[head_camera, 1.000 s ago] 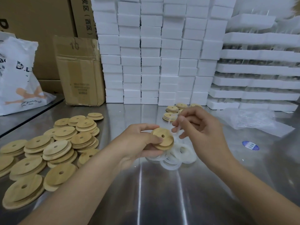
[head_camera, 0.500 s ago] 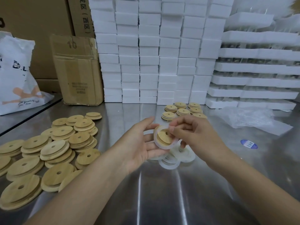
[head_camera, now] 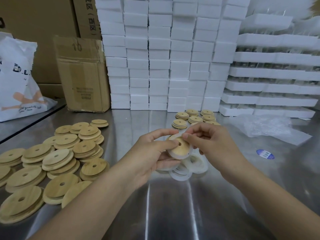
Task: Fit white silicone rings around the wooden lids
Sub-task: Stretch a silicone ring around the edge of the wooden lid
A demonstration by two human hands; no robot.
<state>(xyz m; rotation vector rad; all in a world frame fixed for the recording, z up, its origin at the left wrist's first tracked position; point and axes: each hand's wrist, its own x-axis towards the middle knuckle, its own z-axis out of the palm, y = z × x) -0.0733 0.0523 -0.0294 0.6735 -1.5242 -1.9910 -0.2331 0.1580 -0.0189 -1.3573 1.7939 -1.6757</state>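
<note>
Your left hand is gripping a lid, your right hand pinching its ring. Loose rings are lying beneath; bare lids are crowding the tabletop's left edge.

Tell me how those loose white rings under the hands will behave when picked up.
Probably floppy: the loose white rings lie slumped over one another in a thin, limp heap. Likely stretchy too, since one ring hugs the wooden lid. They look very light and unlikely to roll.

Bare left hand and right hand, bare forearms up to the frame's edge.
</note>
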